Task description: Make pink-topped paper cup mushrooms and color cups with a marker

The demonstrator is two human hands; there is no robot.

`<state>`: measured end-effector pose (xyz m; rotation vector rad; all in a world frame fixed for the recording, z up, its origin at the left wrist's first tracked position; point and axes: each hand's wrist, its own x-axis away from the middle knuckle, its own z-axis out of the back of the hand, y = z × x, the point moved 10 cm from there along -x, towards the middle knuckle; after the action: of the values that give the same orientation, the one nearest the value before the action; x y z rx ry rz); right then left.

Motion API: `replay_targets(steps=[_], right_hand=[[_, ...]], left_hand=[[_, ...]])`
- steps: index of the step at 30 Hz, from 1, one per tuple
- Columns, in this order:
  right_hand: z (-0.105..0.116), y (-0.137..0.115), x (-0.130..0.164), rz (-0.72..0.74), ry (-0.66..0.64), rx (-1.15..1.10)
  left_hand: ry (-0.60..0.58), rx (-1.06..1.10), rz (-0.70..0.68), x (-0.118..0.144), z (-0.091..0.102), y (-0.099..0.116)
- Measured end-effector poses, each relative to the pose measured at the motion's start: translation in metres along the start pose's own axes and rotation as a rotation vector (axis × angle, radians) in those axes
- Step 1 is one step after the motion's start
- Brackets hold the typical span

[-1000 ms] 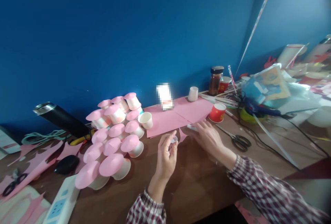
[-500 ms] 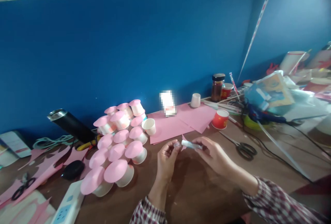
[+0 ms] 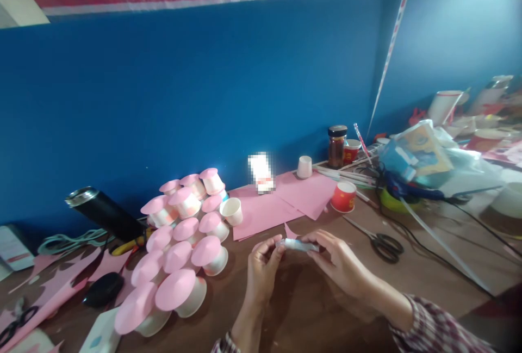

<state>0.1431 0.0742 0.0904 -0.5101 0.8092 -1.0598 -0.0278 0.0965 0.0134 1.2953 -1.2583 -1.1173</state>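
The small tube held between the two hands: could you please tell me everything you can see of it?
The small tube is a slim, pale grey-white stick, a little shiny, perhaps plastic; blur hides any label. It lies roughly level, held in the air above the brown table, in front of the pink paper sheets. The right hand grips its right end with the fingers, and the left hand pinches its left end, where a cap may sit, though that is too blurred to tell. Nothing else touches it.
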Motion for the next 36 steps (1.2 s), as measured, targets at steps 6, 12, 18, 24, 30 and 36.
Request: replay_targets(steps=[6,12,18,24,30,36], right_hand=[[0.003,-0.009,0.002,0.098,-0.023,0.074],[0.004,-0.017,0.005,0.175,-0.018,0.112],[-0.001,-0.007,0.008,0.091,-0.016,0.076],[-0.001,0.002,0.013,-0.031,-0.043,0.013],[0.0,0.003,0.03,-0.053,-0.056,-0.006],[-0.001,0.003,0.046,0.019,-0.016,0.116]], left_hand=[[-0.023,-0.061,0.002,0.002,-0.006,0.006],[-0.049,-0.05,0.014,0.005,-0.012,0.012],[-0.121,-0.034,0.022,0.009,-0.018,0.006],[-0.204,-0.058,0.034,0.012,-0.028,0.006],[-0.245,-0.046,0.079,0.014,-0.039,-0.007],[-0.215,-0.03,0.098,0.016,-0.04,-0.006]])
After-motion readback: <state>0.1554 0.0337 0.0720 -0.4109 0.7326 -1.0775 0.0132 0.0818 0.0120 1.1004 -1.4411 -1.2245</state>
